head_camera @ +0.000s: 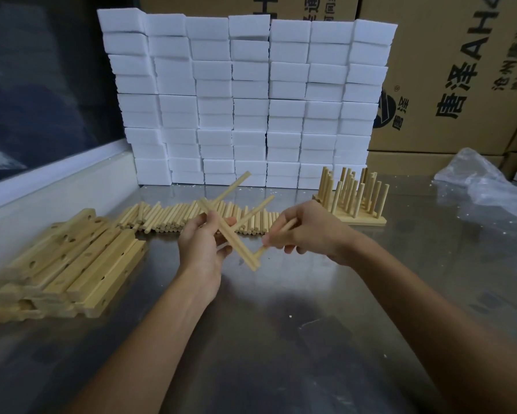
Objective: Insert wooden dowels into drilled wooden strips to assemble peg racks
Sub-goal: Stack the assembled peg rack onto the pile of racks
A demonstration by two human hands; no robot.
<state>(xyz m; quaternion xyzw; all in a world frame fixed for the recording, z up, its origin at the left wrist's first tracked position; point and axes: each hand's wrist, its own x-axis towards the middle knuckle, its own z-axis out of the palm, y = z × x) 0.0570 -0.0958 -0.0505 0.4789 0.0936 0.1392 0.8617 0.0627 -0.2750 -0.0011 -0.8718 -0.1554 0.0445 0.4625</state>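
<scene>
Pale drilled strip (241, 251) tilted, two dowels (233, 186) inserted.

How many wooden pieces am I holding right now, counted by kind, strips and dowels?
Drilled strip, held in the left hand: 1
Dowels already standing in that strip: 2
Loose dowel, pinched by the right hand at the strip's lower end: 1
Total: 4
</scene>
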